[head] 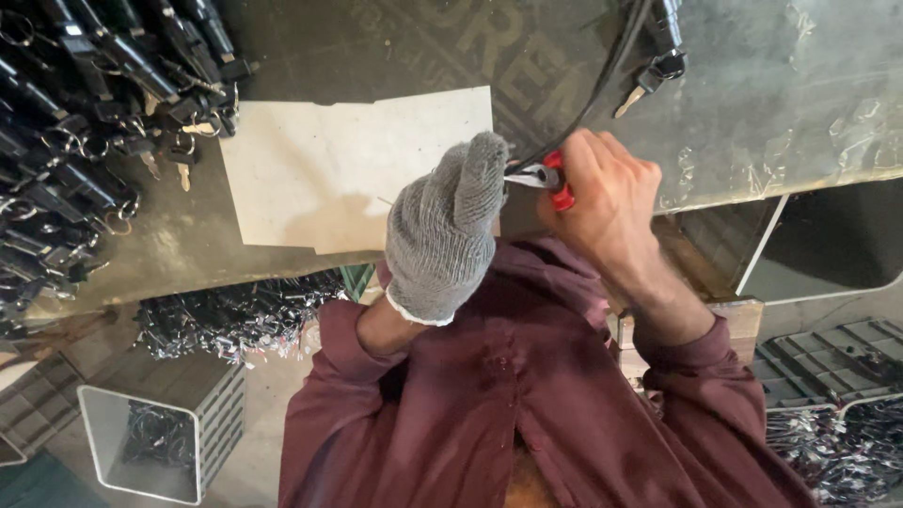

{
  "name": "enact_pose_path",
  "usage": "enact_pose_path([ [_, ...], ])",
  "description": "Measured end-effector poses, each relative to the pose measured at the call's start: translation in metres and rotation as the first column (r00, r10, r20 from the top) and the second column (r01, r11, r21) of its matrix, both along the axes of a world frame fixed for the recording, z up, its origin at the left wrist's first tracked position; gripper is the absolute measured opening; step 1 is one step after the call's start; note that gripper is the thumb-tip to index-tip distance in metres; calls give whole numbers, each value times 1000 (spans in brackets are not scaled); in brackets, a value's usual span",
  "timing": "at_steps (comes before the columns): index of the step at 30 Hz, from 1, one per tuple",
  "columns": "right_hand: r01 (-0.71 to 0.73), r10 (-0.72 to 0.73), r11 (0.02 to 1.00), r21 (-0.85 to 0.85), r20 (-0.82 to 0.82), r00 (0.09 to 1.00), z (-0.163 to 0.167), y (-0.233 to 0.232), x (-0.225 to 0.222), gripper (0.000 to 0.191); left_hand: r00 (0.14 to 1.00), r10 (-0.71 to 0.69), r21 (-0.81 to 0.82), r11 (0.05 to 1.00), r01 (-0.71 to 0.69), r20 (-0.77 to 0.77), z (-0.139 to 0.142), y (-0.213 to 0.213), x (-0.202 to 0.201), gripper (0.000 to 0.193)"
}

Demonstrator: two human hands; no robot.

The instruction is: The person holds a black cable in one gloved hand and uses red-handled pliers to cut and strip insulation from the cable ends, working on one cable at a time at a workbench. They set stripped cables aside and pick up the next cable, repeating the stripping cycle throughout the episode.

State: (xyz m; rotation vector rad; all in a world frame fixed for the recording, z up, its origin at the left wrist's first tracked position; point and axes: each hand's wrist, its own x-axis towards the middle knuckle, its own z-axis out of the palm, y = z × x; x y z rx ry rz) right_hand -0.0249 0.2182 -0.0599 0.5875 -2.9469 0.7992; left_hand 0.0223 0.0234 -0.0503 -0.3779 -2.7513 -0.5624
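- One pair of red-handled pliers (548,179) is being squeezed in the right hand (602,202), grip pressed together.
- One black cable (602,80) is being pinched by the gloved left hand (447,230) above the counter (188,240) edge.
- One pale sheet (348,165) is lying just beside.

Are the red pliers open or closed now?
Closed, it seems: the pliers tips meet at the gloved left hand; the right hand grips the handles.

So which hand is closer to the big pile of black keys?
Left. The gloved left hand is beside the white board, on the side of the pile of black keys. The bare right hand, gripping red-handled pliers, is farther away.
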Motion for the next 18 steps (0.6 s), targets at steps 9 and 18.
enact_pose_path([
  [9,46,-42,986,-158,33,999,1,-17,0,29,895,-337,532,835,142,291,37,-16,-15,62],
  [18,-359,360,862,-357,-68,931,-23,-1,-27,38,565,-697,867,495,-66,441,57,-44,-20,59],
])
